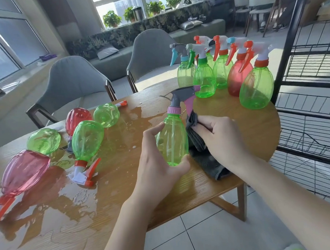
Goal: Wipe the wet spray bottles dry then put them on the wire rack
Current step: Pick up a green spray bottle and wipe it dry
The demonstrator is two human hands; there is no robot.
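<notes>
Six upright bottles [222, 69], five lying [66, 136].

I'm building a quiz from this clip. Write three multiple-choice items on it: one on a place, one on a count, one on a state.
1. Where do the upright spray bottles stand?
A. on the wire rack
B. on the table's far right part
C. on a chair

2. How many bottles stand upright in that group?
A. three
B. six
C. nine

3. What is the left hand doing?
A. gripping the green bottle with the grey and purple sprayer
B. resting flat on the table
C. holding the cloth

Key: 1 B, the upright bottles stand on the table beside the wire rack. 2 B, five green and one red show there. 3 A, the left hand curls round the green bottle while the right hand presses the grey cloth to it.
</notes>
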